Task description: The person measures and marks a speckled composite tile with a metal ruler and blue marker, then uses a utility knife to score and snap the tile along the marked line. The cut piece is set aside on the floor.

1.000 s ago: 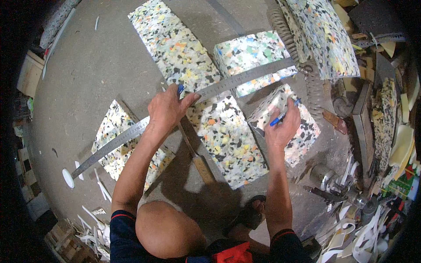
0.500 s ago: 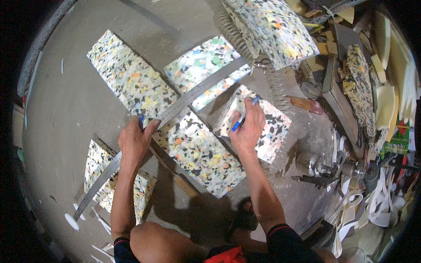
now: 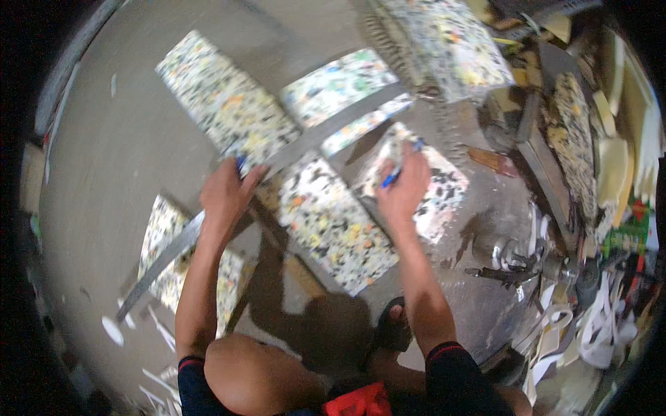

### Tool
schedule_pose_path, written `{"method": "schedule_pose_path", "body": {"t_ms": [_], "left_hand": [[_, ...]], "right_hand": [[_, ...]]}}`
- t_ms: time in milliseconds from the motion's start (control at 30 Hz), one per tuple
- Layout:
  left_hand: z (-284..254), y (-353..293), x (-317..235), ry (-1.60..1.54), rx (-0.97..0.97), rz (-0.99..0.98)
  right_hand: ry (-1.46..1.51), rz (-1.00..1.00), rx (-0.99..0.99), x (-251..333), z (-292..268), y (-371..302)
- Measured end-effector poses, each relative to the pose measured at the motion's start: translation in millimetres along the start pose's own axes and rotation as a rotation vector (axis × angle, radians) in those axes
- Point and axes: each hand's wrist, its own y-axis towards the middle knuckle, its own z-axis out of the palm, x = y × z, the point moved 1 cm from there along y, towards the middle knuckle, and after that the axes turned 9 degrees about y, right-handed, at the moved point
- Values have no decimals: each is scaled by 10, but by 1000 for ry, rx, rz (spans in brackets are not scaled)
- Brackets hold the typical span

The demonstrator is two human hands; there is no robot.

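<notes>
A long metal ruler point(image 3: 347, 121) lies slantwise across speckled foam pieces, and my left hand point(image 3: 225, 191) is closed on its middle. Something small and blue shows at those fingertips; blur hides what it is. My right hand point(image 3: 408, 184) is closed round a blue pen point(image 3: 390, 178), above a squarish foam block point(image 3: 447, 184). Under the ruler are a long foam strip point(image 3: 229, 104), a shorter foam piece point(image 3: 340, 80) and a foam slab point(image 3: 333, 222). Another foam piece point(image 3: 163, 236) lies beneath the ruler's near left end. A wooden-handled tool point(image 3: 304, 276) rests beside the slab.
A big foam block point(image 3: 458, 48) stands at the far right by a coiled hose point(image 3: 385, 41). Along the right are a brush point(image 3: 491, 161), a glass jar point(image 3: 496, 249), foam offcuts point(image 3: 572, 132) and white strips point(image 3: 600, 312). My foot point(image 3: 392, 326) is near the slab.
The whole view has shifted, so things sit slightly further right and higher, with more blur. Both hands keep about the same places on the ruler and above the square block.
</notes>
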Motion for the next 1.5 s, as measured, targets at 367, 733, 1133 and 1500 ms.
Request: {"method": "schedule_pose_path", "body": {"t_ms": [367, 733, 1133, 1500], "left_hand": [[-761, -2013, 2248, -169, 83, -436], [-175, -2946, 4063, -224, -139, -682], [65, -2647, 4391, -237, -97, -682], [45, -2536, 4458, -290, -105, -664]], "right_hand": [[-39, -19, 45, -116, -61, -37], [357, -213, 284, 1573, 296, -608], [536, -252, 587, 2585, 737, -1279], [533, -183, 684, 2735, 860, -1429]]}}
